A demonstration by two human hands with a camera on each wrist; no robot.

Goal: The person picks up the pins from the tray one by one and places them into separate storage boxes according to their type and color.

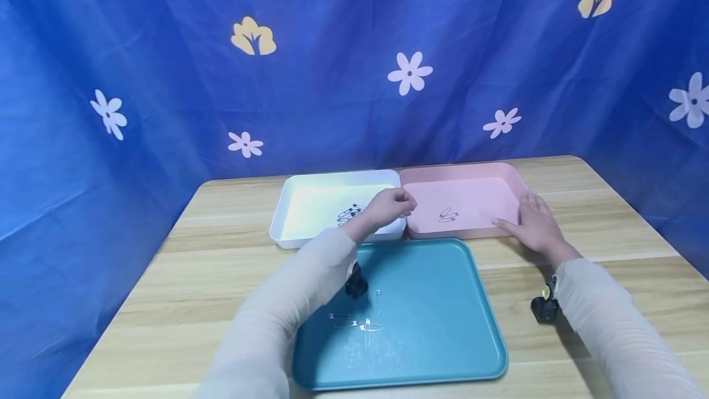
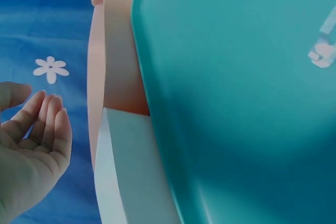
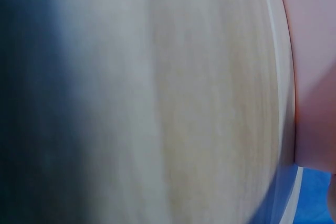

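Observation:
My left hand [image 1: 391,203] is above the meeting edges of the white tray [image 1: 301,205] and the pink tray [image 1: 471,193]. In the left wrist view its fingers bend loosely, the thumb apart from them, and nothing shows between. Black safety pins [image 1: 349,212] lie in a pile in the white tray, partly behind my left wrist. A few safety pins [image 1: 447,217] sit in the pink tray. My right hand [image 1: 534,223] rests at the pink tray's front right corner, fingers extended along its side and thumb at the front rim.
Nearer to me is a teal tray [image 1: 432,300] with several silver safety pins [image 1: 368,326] scattered on its left half. All three trays stand on a wooden table [image 1: 221,251]. Behind it hangs a blue curtain [image 1: 332,97] with flowers. Each wrist carries a small black camera [image 1: 545,310].

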